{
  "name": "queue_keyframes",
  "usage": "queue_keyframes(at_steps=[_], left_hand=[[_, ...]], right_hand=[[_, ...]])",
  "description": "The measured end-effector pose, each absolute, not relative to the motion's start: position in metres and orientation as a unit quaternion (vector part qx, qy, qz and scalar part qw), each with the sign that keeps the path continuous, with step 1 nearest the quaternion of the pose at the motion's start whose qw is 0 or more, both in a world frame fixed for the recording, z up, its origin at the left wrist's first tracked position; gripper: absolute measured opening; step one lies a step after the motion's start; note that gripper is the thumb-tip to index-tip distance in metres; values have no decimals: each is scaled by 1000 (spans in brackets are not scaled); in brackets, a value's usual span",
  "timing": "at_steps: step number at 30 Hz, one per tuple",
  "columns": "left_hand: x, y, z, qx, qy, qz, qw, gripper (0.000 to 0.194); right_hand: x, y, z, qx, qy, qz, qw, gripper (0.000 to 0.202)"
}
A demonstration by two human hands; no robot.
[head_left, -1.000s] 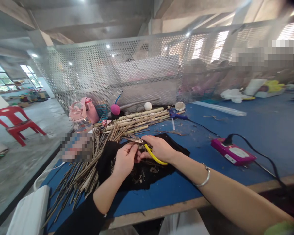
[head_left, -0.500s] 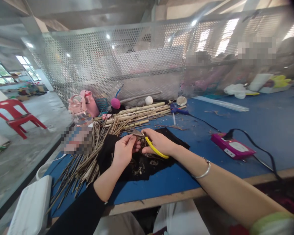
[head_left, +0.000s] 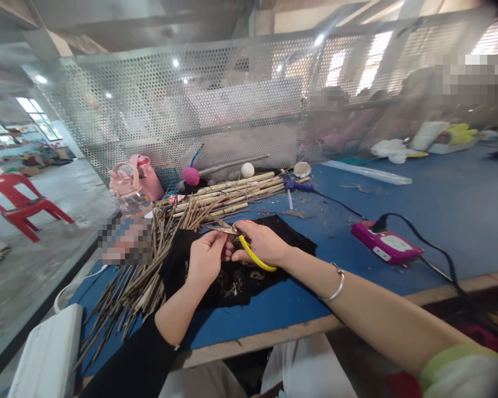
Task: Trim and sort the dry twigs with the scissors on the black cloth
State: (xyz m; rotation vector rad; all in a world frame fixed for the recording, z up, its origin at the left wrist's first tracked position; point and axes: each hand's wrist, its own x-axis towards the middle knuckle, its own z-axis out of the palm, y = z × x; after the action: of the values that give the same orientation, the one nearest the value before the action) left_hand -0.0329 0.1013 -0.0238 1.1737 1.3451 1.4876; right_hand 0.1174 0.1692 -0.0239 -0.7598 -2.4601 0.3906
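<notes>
My right hand point(head_left: 262, 244) is wrapped around yellow-handled scissors point(head_left: 255, 256), their blades spread apart and pointing left. Close by, my left hand point(head_left: 204, 258) is closed in a pinch near the blades. What its fingers hold is too small and hidden to name. Both hands are over a black cloth point(head_left: 269, 284) scattered with pale, dry scraps point(head_left: 234, 284). A loose pile of thin brown sticks point(head_left: 136, 287) lies left of the cloth, partly covered by my left hand and sleeve.
Behind the cloth lie thicker pale stalks point(head_left: 236, 190) and a blue glue gun point(head_left: 296, 185). A magenta power strip point(head_left: 385, 243) with a black cord sits right. A pink-topped bottle point(head_left: 128, 193) and a white box-like device point(head_left: 45, 354) are left. A perforated screen point(head_left: 232, 130) stands behind.
The scissor blades have spread wider apart beside my left fingertips. Both hands stay close together over the cloth, and the whole view has shifted slightly.
</notes>
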Motion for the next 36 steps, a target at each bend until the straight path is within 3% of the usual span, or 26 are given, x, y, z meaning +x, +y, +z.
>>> queue_keyframes(at_steps=[14, 17, 20, 24, 26, 33, 36], left_hand=[[-40, 102, -26, 505, 583, 547, 326, 34], [-40, 103, -28, 527, 590, 522, 319, 32], [-40, 103, -31, 548, 583, 506, 322, 31], [-38, 102, -32, 585, 573, 482, 313, 58], [-37, 101, -31, 608, 569, 461, 307, 62], [-34, 98, -27, 621, 548, 455, 326, 59], [-32, 96, -27, 583, 561, 453, 376, 42]], right_hand=[[122, 173, -25, -327, -908, 109, 240, 47], [122, 173, -23, -330, -890, 174, 262, 43], [119, 173, -20, -328, -826, 317, 331, 37], [113, 171, -19, -300, -744, 461, 379, 29], [111, 169, -19, -286, -726, 498, 377, 26], [110, 158, -15, -272, -725, 500, 388, 21], [113, 159, -11, -288, -734, 462, 406, 20]])
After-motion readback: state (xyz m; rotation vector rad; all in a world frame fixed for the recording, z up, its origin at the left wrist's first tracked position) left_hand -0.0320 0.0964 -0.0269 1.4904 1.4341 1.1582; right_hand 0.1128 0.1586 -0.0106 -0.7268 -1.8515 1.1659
